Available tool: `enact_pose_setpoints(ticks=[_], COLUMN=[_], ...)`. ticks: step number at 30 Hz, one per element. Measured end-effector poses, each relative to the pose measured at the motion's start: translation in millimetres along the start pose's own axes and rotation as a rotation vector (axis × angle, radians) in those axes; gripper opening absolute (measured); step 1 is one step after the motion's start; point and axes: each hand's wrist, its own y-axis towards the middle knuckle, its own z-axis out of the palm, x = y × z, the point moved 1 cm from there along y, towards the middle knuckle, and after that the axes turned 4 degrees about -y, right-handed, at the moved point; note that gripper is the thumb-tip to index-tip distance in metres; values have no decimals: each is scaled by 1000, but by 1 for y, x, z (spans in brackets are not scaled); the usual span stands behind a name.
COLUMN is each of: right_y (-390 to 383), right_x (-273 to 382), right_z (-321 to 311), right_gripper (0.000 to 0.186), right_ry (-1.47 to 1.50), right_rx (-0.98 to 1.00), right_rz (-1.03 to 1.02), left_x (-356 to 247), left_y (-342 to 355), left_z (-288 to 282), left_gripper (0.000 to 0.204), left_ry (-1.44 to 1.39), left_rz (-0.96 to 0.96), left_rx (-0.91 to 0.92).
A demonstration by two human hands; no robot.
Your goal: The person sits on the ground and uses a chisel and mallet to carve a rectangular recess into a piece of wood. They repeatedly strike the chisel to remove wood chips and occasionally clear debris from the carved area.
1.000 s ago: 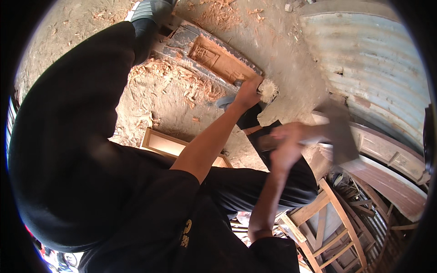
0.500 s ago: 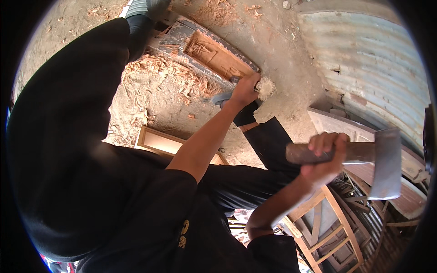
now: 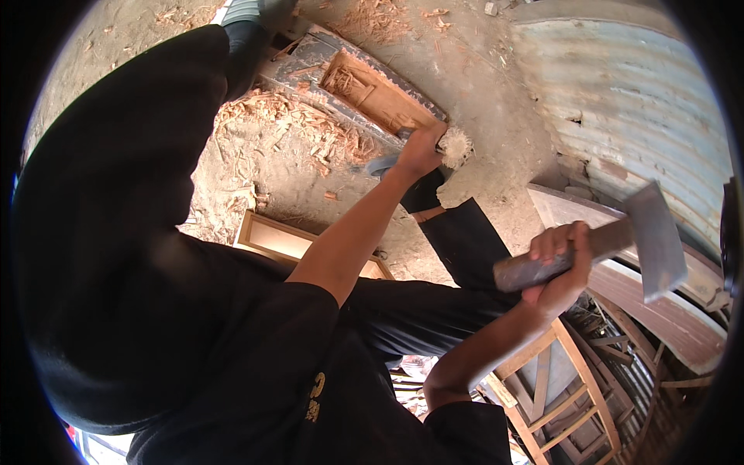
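My left hand (image 3: 421, 147) is closed around a tool at the right end of a weathered, grey-painted wooden piece (image 3: 314, 66), whose recess holds wood shavings. The tool's pale, frayed round top (image 3: 457, 143) sticks out above my fist; it looks like a battered chisel handle, and its lower end is hard to make out. At the right, my right hand (image 3: 564, 257) is wrapped around the thick handle of a hatchet-like tool, its wide metal head (image 3: 652, 240) raised away from the wooden piece. My foot (image 3: 252, 19) is by the piece's far left end.
Pale shavings (image 3: 287, 120) lie on the dirt floor. A corrugated metal sheet (image 3: 635, 93) is at upper right, with old wooden panels (image 3: 674, 329) below it. A ladder-like wooden frame (image 3: 589, 387) leans at lower right. A light framed panel (image 3: 271, 239) lies under my left forearm.
My right hand has swung rightward with the hatchet-like tool since a second ago, and its head has tilted since half a second ago. My left hand stays at the wooden piece.
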Motion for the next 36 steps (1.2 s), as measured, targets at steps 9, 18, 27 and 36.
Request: enact_pose_setpoints(ticks=[9, 18, 27, 36], right_y=[2, 13, 14, 15], right_x=[-141, -137, -157, -148], right_z=[-2, -21, -34, -20], right_gripper=[16, 19, 17, 19], right_ry=[-148, 132, 298, 215], right_rx=[273, 56, 67, 127], right_rz=[580, 560, 656, 653], left_x=[1, -22, -32, -22], left_y=[6, 5, 12, 13], left_z=[-1, 1, 12, 0], left_gripper=[28, 26, 22, 22], left_ry=[-122, -184, -235, -204], left_rz=[10, 102, 172, 174], left_rx=[-13, -32, -52, -72])
